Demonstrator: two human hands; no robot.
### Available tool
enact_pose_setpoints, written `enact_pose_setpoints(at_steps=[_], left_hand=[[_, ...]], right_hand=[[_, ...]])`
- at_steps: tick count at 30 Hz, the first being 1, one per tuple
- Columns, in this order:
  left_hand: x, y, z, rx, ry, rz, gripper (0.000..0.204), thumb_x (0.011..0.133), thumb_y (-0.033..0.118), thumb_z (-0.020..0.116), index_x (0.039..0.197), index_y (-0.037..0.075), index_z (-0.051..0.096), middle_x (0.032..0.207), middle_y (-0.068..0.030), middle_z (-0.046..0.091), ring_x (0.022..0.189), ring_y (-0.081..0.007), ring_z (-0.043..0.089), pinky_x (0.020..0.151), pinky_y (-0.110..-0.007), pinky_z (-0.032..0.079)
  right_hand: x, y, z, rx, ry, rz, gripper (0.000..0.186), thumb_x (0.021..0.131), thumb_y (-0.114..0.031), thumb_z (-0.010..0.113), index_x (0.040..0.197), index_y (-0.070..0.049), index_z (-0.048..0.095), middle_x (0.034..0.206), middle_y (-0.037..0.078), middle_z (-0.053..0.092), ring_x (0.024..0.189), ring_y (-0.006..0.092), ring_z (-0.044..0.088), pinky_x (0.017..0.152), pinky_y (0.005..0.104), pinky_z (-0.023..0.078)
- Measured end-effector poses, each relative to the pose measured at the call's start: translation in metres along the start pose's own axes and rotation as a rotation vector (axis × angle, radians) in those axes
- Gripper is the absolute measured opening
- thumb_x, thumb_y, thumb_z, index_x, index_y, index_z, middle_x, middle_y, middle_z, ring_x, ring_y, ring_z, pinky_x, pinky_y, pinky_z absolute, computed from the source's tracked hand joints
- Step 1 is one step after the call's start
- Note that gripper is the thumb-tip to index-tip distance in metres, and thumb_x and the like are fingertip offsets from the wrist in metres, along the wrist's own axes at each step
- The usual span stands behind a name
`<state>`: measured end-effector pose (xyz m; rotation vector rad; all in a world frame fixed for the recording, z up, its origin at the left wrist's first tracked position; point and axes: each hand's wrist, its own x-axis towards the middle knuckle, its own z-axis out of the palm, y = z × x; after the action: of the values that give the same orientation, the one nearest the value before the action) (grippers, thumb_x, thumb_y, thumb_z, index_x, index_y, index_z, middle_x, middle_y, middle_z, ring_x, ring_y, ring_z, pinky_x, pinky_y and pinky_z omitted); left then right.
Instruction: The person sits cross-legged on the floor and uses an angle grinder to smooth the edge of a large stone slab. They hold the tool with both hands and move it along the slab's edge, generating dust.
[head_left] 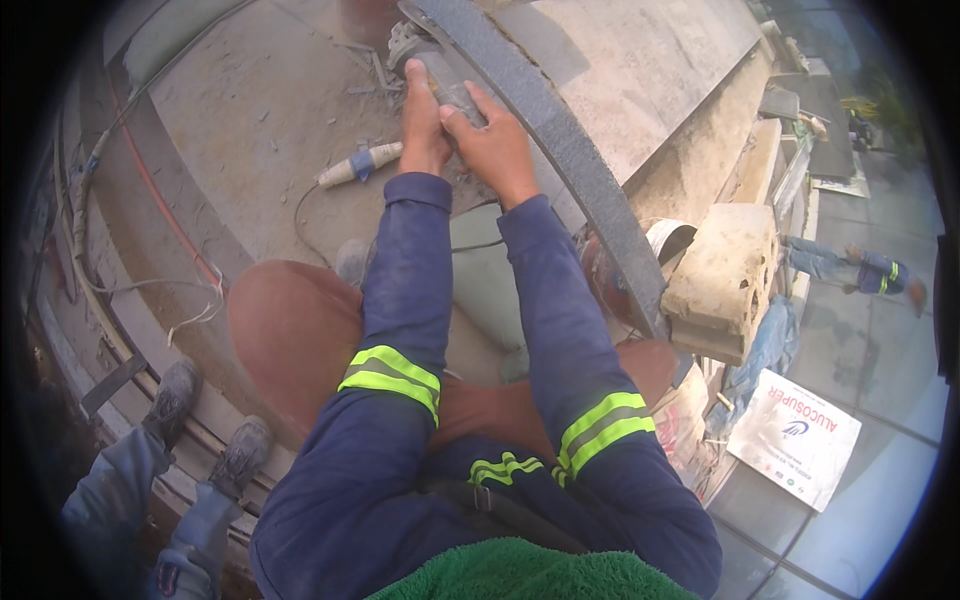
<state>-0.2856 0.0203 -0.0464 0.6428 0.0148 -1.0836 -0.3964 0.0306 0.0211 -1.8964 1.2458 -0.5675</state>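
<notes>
Both my hands reach forward to the inner side of a long grey stone slab (560, 130) standing on its narrow edge. My left hand (425, 125) is wrapped round a grey power tool (445, 72), its thumb stretched along the body. Close beside it, my right hand (497, 148) grips the same tool, thumb and forefinger on top. The tool's light-grey head lies near the slab's far end; fingers hide much of its body, and its exact kind is unclear. A white-and-blue cable connector (362, 164) rests on the dusty ground left of my wrists.
A pale hollow block (715, 275) stands against the slab's right side, near a white bucket (668, 238). An orange cable (150, 180) runs along the left. Another person's boots (240, 455) are at lower left. A white printed panel (795, 440) lies right; a person (880, 273) is beyond.
</notes>
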Motion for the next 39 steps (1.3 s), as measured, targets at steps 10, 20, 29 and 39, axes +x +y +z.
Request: enact_pose_setpoints(at_steps=[10,20,29,39], left_hand=[[-0.019,0.000,0.003,0.024,0.018,-0.023,0.074,0.120,0.061,0.042,0.157,-0.001,0.054,0.143,-0.0175,0.068,0.127,-0.0302,0.069,0.107,-0.045,0.058],[-0.025,-0.005,0.004,0.025,0.019,-0.014,0.075,0.119,0.062,0.042,0.156,-0.003,0.054,0.141,-0.0175,0.068,0.122,-0.0298,0.071,0.103,-0.044,0.060],[-0.013,-0.006,-0.002,0.017,0.002,-0.013,0.075,0.120,0.061,0.041,0.158,-0.002,0.054,0.146,-0.0183,0.067,0.129,-0.0314,0.068,0.109,-0.046,0.057],[0.002,-0.008,-0.002,0.017,0.017,0.002,0.075,0.119,0.062,0.042,0.157,-0.003,0.055,0.144,-0.0176,0.068,0.125,-0.0300,0.070,0.106,-0.045,0.058]], right_hand=[[-0.016,-0.004,-0.009,0.007,-0.037,0.056,0.078,0.098,-0.050,0.076,0.161,-0.005,0.063,0.125,0.030,0.080,0.110,0.0387,0.080,0.101,0.0447,0.060],[-0.016,0.016,-0.007,-0.006,0.031,-0.056,0.076,0.098,-0.040,0.082,0.162,-0.005,0.062,0.089,0.013,0.078,0.071,0.0159,0.075,0.058,0.0340,0.061],[-0.017,-0.007,-0.013,-0.041,-0.029,0.004,0.078,0.099,-0.052,0.075,0.160,-0.004,0.063,0.139,0.033,0.075,0.130,0.0461,0.074,0.111,0.0467,0.057],[-0.012,-0.022,-0.016,0.013,-0.065,0.108,0.081,0.096,-0.048,0.081,0.160,-0.001,0.063,0.124,0.028,0.081,0.099,0.0276,0.081,0.086,0.0383,0.064]])
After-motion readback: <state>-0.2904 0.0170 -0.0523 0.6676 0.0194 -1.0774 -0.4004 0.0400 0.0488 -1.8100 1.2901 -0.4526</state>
